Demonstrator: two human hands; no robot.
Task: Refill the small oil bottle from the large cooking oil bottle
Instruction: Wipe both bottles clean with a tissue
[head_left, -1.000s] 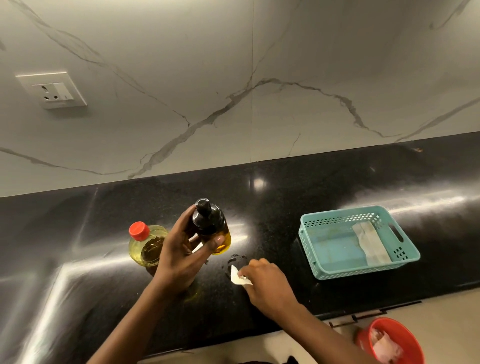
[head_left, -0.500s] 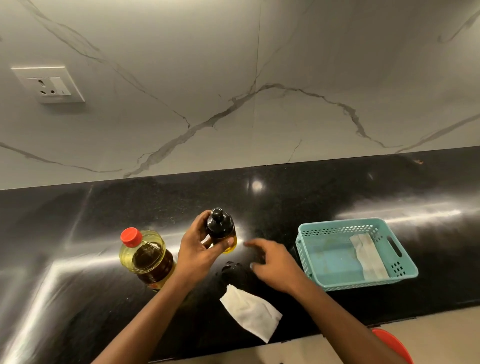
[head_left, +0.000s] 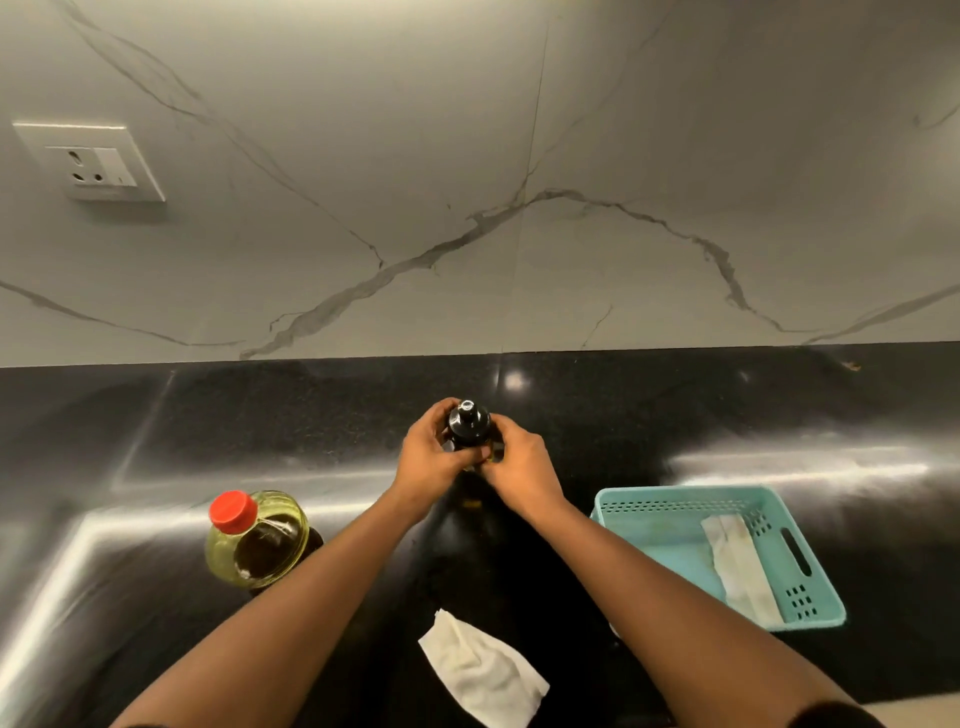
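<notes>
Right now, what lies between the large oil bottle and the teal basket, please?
Head view: the left forearm and right forearm crossing bare black counter.

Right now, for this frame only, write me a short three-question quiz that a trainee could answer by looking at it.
1. True or false: the large oil bottle stands on the counter with its red cap on.
2. What do the left grip and the right grip both hold? A) the small oil bottle B) a spoon C) a funnel
3. In a few words: what lies inside the teal basket?

Key
1. True.
2. A.
3. A folded white tissue, against the basket's right side.
</notes>
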